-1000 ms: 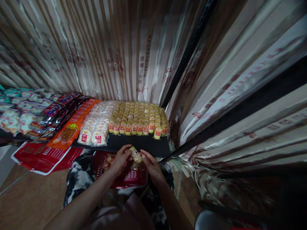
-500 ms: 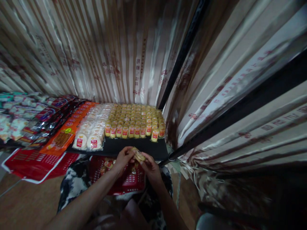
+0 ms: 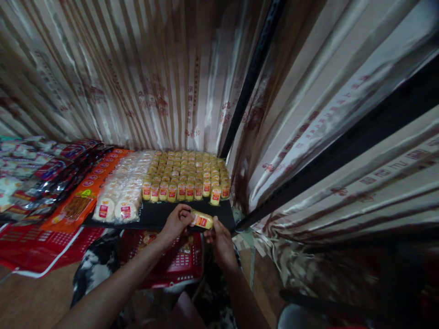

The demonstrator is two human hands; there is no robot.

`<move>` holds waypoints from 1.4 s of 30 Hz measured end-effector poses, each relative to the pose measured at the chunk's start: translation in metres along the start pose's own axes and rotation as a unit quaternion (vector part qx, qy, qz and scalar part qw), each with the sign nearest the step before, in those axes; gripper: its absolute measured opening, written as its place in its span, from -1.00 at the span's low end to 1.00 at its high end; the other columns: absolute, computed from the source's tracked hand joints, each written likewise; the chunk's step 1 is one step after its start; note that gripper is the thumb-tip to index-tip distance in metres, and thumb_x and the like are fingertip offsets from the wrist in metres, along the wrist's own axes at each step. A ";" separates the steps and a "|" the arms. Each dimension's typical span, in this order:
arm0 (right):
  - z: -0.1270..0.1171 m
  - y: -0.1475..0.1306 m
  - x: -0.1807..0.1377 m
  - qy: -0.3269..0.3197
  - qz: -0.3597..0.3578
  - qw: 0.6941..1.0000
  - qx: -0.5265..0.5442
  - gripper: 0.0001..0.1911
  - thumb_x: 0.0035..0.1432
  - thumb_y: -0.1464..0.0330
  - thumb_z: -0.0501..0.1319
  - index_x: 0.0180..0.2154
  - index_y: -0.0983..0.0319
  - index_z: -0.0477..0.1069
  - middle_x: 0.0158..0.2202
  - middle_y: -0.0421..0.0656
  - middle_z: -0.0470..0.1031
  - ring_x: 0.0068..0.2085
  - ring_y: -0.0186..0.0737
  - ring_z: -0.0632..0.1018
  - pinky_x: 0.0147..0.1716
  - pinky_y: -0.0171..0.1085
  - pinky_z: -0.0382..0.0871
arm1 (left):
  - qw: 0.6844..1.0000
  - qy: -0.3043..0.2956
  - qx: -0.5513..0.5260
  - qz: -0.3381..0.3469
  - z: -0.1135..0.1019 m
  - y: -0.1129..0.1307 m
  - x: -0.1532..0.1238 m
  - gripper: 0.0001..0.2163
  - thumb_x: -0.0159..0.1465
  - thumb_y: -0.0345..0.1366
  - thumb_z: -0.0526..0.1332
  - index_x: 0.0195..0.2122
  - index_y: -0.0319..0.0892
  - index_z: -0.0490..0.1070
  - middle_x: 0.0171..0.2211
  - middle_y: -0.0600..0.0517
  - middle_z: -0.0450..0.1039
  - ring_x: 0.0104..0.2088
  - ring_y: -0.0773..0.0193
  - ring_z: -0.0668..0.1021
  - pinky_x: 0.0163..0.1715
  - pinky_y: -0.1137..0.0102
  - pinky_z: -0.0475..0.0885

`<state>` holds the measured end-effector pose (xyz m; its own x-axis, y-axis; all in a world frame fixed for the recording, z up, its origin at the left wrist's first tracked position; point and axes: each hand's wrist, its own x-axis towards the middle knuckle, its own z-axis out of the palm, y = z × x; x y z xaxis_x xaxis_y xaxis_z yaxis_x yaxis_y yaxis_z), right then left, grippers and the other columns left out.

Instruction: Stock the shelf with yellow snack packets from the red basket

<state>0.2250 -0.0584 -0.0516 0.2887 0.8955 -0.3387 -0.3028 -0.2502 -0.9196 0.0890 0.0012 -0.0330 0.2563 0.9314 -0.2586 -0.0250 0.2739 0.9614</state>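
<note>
A small yellow packaged snack cake (image 3: pixel 202 220) with a red and white label is stretched between my two hands, label facing up. My left hand (image 3: pixel 179 222) pinches its left end, and my right hand (image 3: pixel 218 237) pinches the right end. Both hands are over the front edge of a black shelf (image 3: pixel 154 214). Beyond them stand tight rows of matching yellow snack cakes (image 3: pixel 181 189), with one packet (image 3: pixel 215 195) standing forward of the front row. To their left lie rows of clear-wrapped round white crackers (image 3: pixel 125 209).
Below my hands sits a red plastic basket (image 3: pixel 171 279) with some packets inside. Another red basket (image 3: pixel 37 249) is at the left. Orange snack bags (image 3: pixel 77 205) and dark bags (image 3: pixel 51 176) fill the shelf's left part. Pleated curtains (image 3: pixel 164 68) and black posts (image 3: pixel 248 87) enclose the back and right.
The snack cake has been turned so its red label now shows upward. My right hand has shifted to its right end. The view has swung slightly right.
</note>
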 end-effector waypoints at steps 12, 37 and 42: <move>-0.011 0.019 0.012 0.159 -0.328 0.863 -0.350 -0.56 0.20 0.16 -0.03 0.02 0.25 0.29 0.00 0.00 0.35 0.05 -0.09 0.33 0.02 -0.04 0.19 | 0.984 -0.033 0.160 0.069 0.021 0.017 0.035 -0.73 0.04 -0.20 0.18 -0.24 -0.18 0.41 -0.59 0.15 0.29 -0.63 0.39 0.38 -0.65 0.51 0.22; -0.027 0.028 0.062 0.178 -0.346 0.817 -0.425 -0.44 0.21 0.38 -0.17 0.23 0.38 -0.10 0.27 0.05 -0.14 0.27 -0.05 -0.06 0.15 0.03 0.01 | 0.849 -0.116 0.448 0.257 0.123 0.031 0.106 -0.88 0.19 -0.43 0.06 -0.40 -0.21 0.38 -0.28 -0.05 0.30 -0.43 0.31 0.41 -0.43 0.46 0.29; -0.026 0.032 0.071 0.192 -0.375 0.794 -0.439 -0.43 0.17 0.41 -0.12 0.23 0.35 -0.10 0.25 0.07 -0.08 0.26 -0.02 -0.03 0.12 0.07 0.06 | 0.821 -0.104 0.501 0.254 0.119 0.029 0.096 -0.82 0.22 -0.39 0.02 -0.19 -0.16 0.35 -0.13 -0.04 0.25 -0.34 0.31 0.42 -0.34 0.45 0.32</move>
<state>0.2596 -0.0128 -0.1107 0.3954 0.7772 0.4895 0.7857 -0.0102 -0.6185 0.2274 0.0699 -0.0186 0.6203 0.7748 0.1218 0.6010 -0.5693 0.5610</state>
